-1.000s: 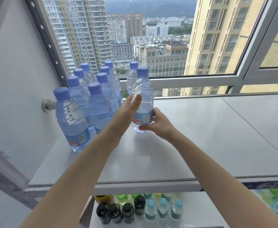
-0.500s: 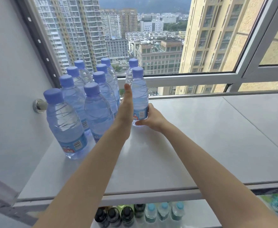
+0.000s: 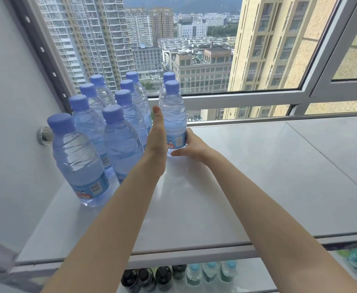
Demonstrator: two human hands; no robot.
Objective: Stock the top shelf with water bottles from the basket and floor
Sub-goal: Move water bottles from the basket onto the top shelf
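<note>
The upright water bottle (image 3: pixel 173 115) is gripped low at its label by the right hand (image 3: pixel 191 144), just ahead of it on the top shelf (image 3: pixel 247 176), and flanked leftward by the flat, straight-fingered left hand (image 3: pixel 158 134).

Bottle (image 3: pixel 173 115) in my right hand (image 3: pixel 192 145): clear thin plastic, glossy, spiral-ribbed wall. Cap (image 3: pixel 172 85) matt blue plastic (same on bottle cluster (image 3: pixel 122 142) beside it). Label (image 3: pixel 177 141) glossy printed film. Top shelf (image 3: pixel 247 176): smooth white panel, semi-gloss, faint reflections. Wall knob (image 3: pixel 44 136): polished chrome. Window frame (image 3: pixel 236 99): matt grey metal. Side wall (image 3: pixel 8 102): matt white.
</note>
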